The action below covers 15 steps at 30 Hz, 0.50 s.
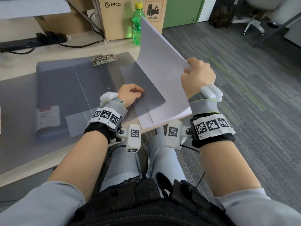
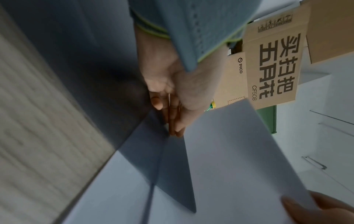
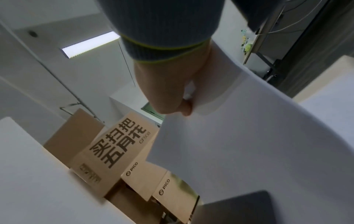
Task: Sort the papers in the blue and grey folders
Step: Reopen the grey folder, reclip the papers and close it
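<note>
A grey folder [image 1: 65, 82] lies open on the table, with a metal clip [image 1: 104, 59] at its far edge. A stack of white papers [image 1: 159, 66] sits on the folder's right side and curls upward. My right hand [image 1: 195, 74] pinches the stack's right edge and holds it lifted. In the right wrist view the right hand [image 3: 172, 91] grips the bent papers [image 3: 249, 144]. My left hand [image 1: 130, 93] rests with straight fingers on the grey pocket beside the papers. The left hand [image 2: 172, 106] touches the folder [image 2: 95, 60] at the paper's edge. No blue folder is in view.
A green bottle [image 1: 137, 23] and a cardboard box [image 1: 117, 13] stand behind the folder. A black power strip [image 1: 40, 39] lies at the back left. The table's corner ends under the papers, with carpet and an office chair [image 1: 254, 18] to the right.
</note>
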Motion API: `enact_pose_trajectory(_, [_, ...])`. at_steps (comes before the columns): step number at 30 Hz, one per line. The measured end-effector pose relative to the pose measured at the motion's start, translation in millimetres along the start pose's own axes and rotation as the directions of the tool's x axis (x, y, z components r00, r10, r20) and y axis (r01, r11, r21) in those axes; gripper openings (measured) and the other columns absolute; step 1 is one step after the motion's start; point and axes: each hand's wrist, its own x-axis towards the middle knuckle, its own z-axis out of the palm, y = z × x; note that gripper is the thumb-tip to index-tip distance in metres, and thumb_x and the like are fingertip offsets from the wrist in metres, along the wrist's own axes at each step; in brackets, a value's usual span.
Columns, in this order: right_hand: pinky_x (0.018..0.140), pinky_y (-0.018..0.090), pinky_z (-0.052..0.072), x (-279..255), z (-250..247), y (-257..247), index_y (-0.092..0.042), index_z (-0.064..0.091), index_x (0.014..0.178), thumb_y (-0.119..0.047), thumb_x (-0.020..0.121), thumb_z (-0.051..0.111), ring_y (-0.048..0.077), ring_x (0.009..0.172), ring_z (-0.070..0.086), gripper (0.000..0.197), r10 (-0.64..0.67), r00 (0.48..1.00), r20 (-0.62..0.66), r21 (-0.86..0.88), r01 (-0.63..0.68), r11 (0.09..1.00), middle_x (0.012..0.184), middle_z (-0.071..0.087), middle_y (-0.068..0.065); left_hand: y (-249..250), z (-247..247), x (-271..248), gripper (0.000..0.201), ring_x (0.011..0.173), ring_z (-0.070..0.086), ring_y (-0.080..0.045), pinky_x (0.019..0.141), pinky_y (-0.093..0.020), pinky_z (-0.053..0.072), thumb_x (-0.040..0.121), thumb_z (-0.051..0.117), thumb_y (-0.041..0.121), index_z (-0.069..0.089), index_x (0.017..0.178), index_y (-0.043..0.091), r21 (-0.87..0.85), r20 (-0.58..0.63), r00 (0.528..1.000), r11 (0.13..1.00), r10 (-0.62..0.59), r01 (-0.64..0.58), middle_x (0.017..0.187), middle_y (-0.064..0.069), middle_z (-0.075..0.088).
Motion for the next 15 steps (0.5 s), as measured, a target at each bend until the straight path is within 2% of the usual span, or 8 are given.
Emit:
enact_pose_trajectory(2, [0.067, 0.032, 0.031, -6, -12, 2, -0.012, 0.057, 0.113, -0.007, 0.085, 0.042, 0.039, 0.092, 0.055, 0.032, -0.002, 0.997, -0.080, 0.025, 0.004, 1.000, 0.106, 0.064, 0.016, 0, -1, -3, 0.026, 0.069, 0.055, 0.006, 0.070, -0.002, 0.039, 0.084, 0.056, -0.003, 0.066, 0.108, 0.001, 0.020, 0.027, 1.000, 1.000, 0.010, -0.010, 0.096, -0.007, 0.069])
enact_pose_trajectory(4, [0.067, 0.034, 0.032, -11, -21, 1, -0.011, 0.055, 0.112, -0.006, 0.085, 0.041, 0.041, 0.091, 0.055, 0.031, 0.005, 0.988, -0.152, 0.066, 0.005, 0.998, 0.100, 0.064, 0.018, 2, -1, -5, 0.028, 0.075, 0.055, -0.001, 0.071, -0.001, 0.038, 0.085, 0.055, -0.002, 0.066, 0.110, 0.002, 0.049, 0.054, 0.998, 0.999, 0.019, -0.022, 0.110, -0.014, 0.068])
enact_pose_trajectory(6, [0.067, 0.035, 0.031, -15, -26, -1, -0.011, 0.054, 0.113, -0.008, 0.088, 0.040, 0.042, 0.090, 0.055, 0.029, 0.010, 0.979, -0.204, 0.104, 0.012, 0.995, 0.097, 0.064, 0.019, 4, -1, -6, 0.026, 0.080, 0.055, -0.007, 0.072, -0.001, 0.037, 0.087, 0.054, 0.000, 0.066, 0.110, 0.001, 0.046, 0.053, 0.998, 0.999, 0.023, -0.025, 0.113, -0.016, 0.067])
enact_pose_trajectory(8, [0.067, 0.034, 0.029, -18, -29, -2, -0.012, 0.054, 0.114, -0.012, 0.091, 0.040, 0.041, 0.092, 0.055, 0.027, 0.001, 0.967, -0.255, 0.138, 0.036, 0.990, 0.099, 0.066, 0.018, 6, -2, -7, 0.021, 0.093, 0.055, -0.012, 0.075, -0.006, 0.036, 0.091, 0.050, 0.005, 0.067, 0.103, 0.000, -0.011, 0.046, 0.999, 1.000, 0.007, -0.007, 0.112, -0.017, 0.067])
enact_pose_trajectory(10, [0.066, 0.032, 0.027, -22, -32, -4, -0.011, 0.054, 0.115, -0.015, 0.094, 0.040, 0.040, 0.093, 0.055, 0.026, -0.008, 0.946, -0.325, 0.190, 0.074, 0.979, 0.099, 0.066, 0.016, 11, -5, -8, 0.019, 0.099, 0.053, -0.013, 0.069, -0.015, 0.037, 0.096, 0.045, 0.017, 0.063, 0.095, 0.012, -0.070, 0.047, 0.998, 0.997, -0.031, 0.034, 0.106, -0.010, 0.066])
enact_pose_trajectory(13, [0.064, 0.030, 0.025, -20, -33, -8, -0.007, 0.056, 0.111, -0.015, 0.093, 0.043, 0.038, 0.087, 0.054, 0.024, 0.004, 0.907, -0.421, 0.313, 0.141, 0.939, 0.093, 0.066, 0.016, 24, -15, -8, 0.021, 0.097, 0.055, -0.016, 0.057, -0.020, 0.039, 0.099, 0.039, 0.029, 0.051, 0.111, 0.016, -0.288, 0.086, 0.986, 0.943, -0.146, 0.164, 0.093, 0.001, 0.061])
enact_pose_trajectory(15, [0.063, 0.029, 0.026, -15, -29, -13, -0.003, 0.057, 0.106, -0.014, 0.093, 0.045, 0.032, 0.078, 0.050, 0.021, 0.006, 0.906, -0.423, 0.412, 0.187, 0.892, 0.082, 0.062, 0.012, 31, -26, -9, 0.033, 0.085, 0.056, -0.015, 0.055, -0.021, 0.045, 0.099, 0.034, 0.040, 0.047, 0.116, 0.016, -0.418, 0.035, 0.986, 0.894, -0.163, 0.162, 0.088, 0.004, 0.053])
